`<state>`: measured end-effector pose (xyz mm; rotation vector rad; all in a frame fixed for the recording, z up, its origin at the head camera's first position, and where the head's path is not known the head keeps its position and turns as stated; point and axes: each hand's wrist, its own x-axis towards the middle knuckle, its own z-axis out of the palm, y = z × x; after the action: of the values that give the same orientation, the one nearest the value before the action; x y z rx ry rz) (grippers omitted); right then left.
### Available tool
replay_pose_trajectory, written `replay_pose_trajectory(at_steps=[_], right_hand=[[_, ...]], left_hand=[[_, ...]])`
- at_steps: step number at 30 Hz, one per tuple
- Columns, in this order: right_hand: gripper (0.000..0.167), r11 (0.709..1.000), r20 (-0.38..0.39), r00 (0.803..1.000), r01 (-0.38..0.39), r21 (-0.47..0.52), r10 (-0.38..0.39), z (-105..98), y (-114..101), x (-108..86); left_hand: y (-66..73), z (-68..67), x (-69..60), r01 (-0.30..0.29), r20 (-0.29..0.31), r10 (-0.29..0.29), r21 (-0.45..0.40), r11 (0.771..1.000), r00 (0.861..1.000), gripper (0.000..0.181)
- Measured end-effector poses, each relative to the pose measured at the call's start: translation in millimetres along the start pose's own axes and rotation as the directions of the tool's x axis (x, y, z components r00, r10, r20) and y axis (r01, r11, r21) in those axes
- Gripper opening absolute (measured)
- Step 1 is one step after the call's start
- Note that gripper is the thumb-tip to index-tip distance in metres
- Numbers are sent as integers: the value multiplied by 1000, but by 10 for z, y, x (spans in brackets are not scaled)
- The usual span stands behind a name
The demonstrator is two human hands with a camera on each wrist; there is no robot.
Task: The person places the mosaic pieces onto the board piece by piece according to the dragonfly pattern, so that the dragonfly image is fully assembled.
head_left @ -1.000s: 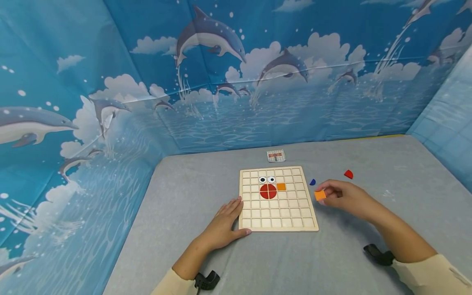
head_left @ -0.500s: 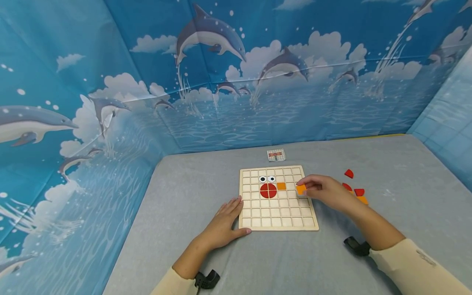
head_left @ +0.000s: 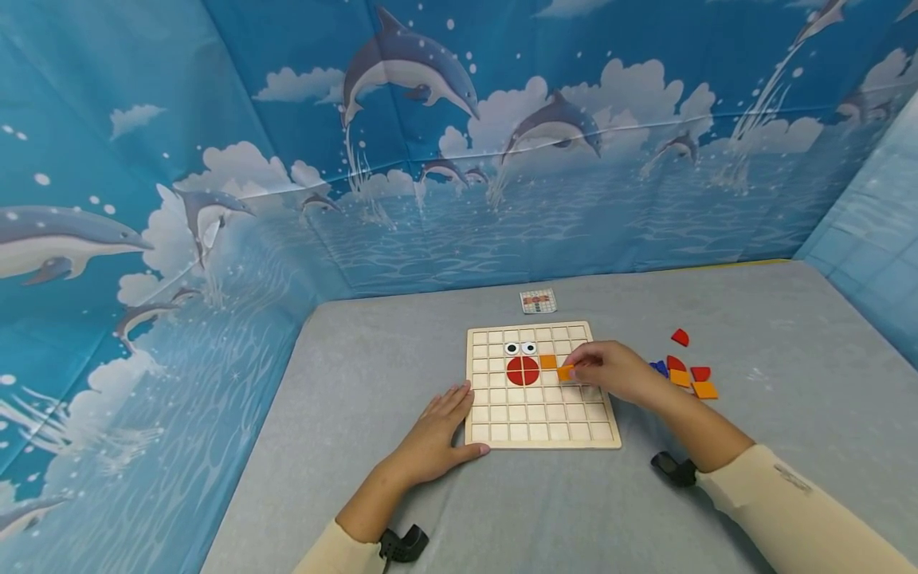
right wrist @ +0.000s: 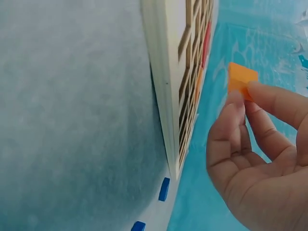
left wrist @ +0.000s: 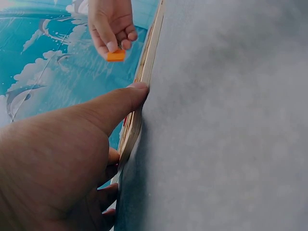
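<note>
A square wooden grid board (head_left: 545, 446) lies on the grey-covered table. My left hand (head_left: 432, 445) rests at its near left corner, fingers straight along the left edge and thumb on the front edge. Above the right half of the board, my right hand (head_left: 622, 371) pinches an orange square tile (right wrist: 242, 76) between thumb and fingertips. In the right wrist view that tile appears raised off the grid. Set in the board are another orange square tile (head_left: 548, 362), a red disc (head_left: 523, 371) made of quarter pieces, and two round eye pieces (head_left: 511, 348) above it.
Right of the board lie loose orange tiles (head_left: 705, 390), red quarter pieces (head_left: 680, 337) and blue pieces (head_left: 660, 367). A small printed pattern card (head_left: 538, 300) lies behind the board. A dolphin-print curtain (head_left: 445, 223) hangs behind the table.
My right hand has moved left with the orange tile, from beside the board to over the grid, uncovering the loose pieces at the right. My left hand has stayed put.
</note>
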<state>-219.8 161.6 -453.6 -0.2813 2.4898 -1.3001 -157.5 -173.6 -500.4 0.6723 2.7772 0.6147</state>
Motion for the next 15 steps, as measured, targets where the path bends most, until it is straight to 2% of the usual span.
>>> replay_pose_trajectory(at_steps=[15], right_hand=[[11, 999, 42, 999, 11, -39, -10, 93, 21, 179]], left_hand=[[5, 3, 2, -4, -4, 4, -5, 1000, 1000, 92]])
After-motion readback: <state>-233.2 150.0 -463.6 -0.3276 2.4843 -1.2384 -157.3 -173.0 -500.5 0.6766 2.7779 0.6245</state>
